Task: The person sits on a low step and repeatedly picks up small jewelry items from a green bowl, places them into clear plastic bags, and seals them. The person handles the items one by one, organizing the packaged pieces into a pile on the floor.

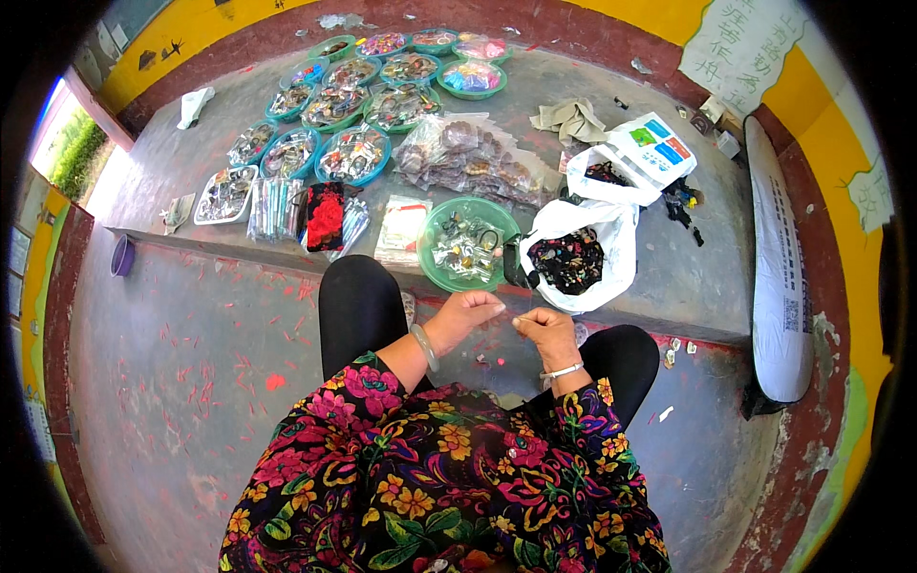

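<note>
Dressed in flowered shirt point(449, 477), apparently pinching with left hand point(461, 320) and right hand point(549, 336) (cannot tell on what), close together, seemingly for fine control, facing green basin point(493, 218) and white bag point(619, 263) at platform's point(688, 277) front edge, presumably for reach.

The green basin point(429, 250) looks smooth plastic, the platform point(693, 277) matt.
</note>
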Demonstrator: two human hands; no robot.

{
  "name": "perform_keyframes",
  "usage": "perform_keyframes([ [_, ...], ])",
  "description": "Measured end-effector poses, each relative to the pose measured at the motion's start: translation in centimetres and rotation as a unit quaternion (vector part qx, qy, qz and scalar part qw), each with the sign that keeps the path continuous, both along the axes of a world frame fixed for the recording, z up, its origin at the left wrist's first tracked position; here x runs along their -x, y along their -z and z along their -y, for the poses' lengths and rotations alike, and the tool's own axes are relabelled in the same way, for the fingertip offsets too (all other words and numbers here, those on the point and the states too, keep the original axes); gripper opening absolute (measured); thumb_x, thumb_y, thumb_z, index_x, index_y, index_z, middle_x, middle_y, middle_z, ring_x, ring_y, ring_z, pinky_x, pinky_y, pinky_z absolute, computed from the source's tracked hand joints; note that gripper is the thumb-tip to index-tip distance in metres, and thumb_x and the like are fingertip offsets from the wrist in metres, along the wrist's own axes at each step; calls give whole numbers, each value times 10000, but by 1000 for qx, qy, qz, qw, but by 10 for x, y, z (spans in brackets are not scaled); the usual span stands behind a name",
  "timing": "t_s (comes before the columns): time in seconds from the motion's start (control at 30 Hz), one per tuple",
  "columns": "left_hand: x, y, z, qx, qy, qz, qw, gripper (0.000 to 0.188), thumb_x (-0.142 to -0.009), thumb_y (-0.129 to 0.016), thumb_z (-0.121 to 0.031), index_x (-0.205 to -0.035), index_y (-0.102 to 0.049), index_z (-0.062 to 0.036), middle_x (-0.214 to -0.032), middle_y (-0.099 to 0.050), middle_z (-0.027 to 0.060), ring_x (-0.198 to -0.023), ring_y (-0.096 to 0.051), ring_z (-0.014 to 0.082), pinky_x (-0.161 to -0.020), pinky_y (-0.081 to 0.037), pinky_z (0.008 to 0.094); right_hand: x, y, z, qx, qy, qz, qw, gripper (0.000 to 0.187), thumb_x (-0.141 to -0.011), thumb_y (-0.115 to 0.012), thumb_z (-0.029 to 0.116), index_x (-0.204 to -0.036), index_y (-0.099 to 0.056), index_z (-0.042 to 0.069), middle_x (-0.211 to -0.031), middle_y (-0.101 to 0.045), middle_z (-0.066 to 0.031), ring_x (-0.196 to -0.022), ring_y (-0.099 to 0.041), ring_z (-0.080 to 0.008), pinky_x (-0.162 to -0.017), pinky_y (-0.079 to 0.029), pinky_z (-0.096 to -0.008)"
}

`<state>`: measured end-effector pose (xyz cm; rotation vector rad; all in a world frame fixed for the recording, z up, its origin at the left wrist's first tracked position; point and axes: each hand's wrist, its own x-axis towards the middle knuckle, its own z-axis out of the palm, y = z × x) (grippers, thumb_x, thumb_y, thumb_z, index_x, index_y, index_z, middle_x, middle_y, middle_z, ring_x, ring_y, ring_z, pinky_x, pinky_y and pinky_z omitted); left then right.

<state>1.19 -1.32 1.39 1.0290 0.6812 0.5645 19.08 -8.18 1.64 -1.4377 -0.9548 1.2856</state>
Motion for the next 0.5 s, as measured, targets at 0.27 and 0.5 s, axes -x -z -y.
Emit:
perform_keyframes([
  [0.27,-2,-1,2,-3,-19,-6,1000,149,-851,-570,-181,-890,-604,-41,-819,-602,0,-689,-515,66,-635,-420,217,3,-4,-1,1,8,27,1000,100,-712,-685,74,-713,-638,-15,-655,-609,-2,-591,-497,-37,-529,-402,-194],
  [0.5,-11,-1,17,-140,-88,-89,982,164,-825,-614,-180,-891,-561,-40,-799,-563,-11,-700,-490,47,-638,-423,204,13,-16,-3,-63,76,296,950,146,-663,-690,113,-639,-586,14,-591,-565,-51,-532,-521,-168,-517,-403,-288],
])
